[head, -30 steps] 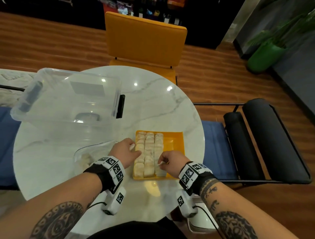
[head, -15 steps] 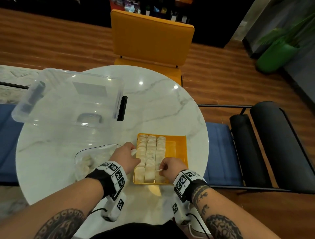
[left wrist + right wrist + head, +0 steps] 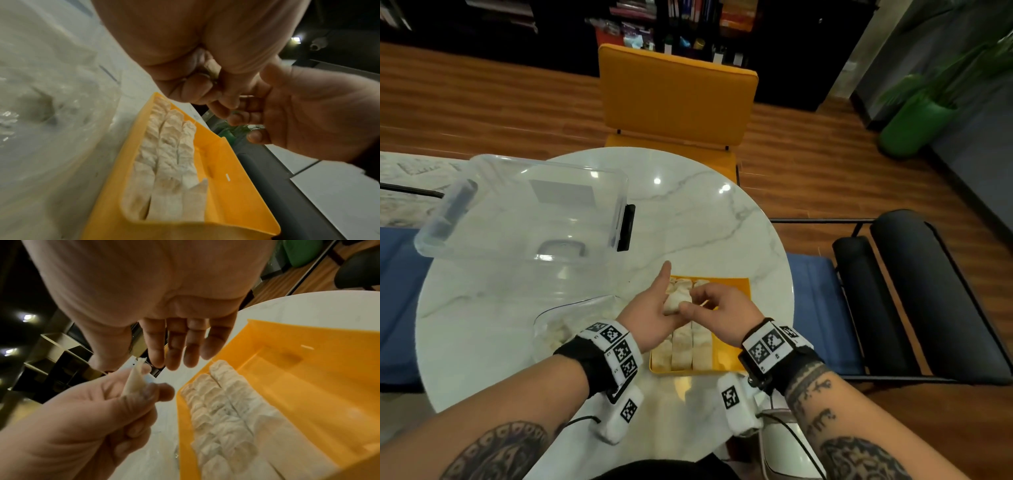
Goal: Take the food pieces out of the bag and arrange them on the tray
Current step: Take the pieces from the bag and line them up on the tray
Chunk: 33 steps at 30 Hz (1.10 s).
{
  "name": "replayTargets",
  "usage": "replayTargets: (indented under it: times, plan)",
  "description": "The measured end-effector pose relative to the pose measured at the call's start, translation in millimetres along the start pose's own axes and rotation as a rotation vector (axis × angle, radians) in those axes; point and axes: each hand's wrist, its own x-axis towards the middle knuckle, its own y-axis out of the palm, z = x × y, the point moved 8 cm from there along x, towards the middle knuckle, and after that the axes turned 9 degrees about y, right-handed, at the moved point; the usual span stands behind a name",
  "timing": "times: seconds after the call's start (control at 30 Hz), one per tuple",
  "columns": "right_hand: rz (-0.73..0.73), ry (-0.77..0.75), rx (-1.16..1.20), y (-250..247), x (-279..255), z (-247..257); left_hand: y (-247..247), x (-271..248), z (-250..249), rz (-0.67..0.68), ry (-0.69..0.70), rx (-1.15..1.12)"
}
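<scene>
Tattooed forearms wear black wristbands (image 3: 585, 359) with white coded tags (image 3: 770, 342).

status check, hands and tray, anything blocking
Left hand holds a food piece above the tray; right hand open beside it. Three rows laid, right strip bare. Bag left of tray. Nothing blocking.

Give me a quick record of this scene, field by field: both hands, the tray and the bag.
Left hand: holds one food piece above the tray
Right hand: fingers relaxed, next to that piece
Tray: orange, three rows of pieces, right part bare
Bag: clear, left of the tray, some pieces inside
Table: round, marble, clear box at far left
</scene>
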Motion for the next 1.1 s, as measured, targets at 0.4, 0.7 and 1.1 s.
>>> replayTargets:
  times: [0.4, 0.7, 1.1]
  plan:
    - [-0.262, -0.049, 0.112, -33.1, -25.8, 10.5, -3.1, -5.8, -23.5, -0.023, 0.142, -0.043]
    - [-0.313, -0.005, -0.137, -66.0, -17.4, 9.4, -14.0, 1.2, -9.0, -0.121, 0.074, 0.123]
    - [-0.079, 0.261, -0.517, -47.1, 42.0, -38.0, -13.8, 3.3, 42.5, -0.071, -0.179, 0.376]
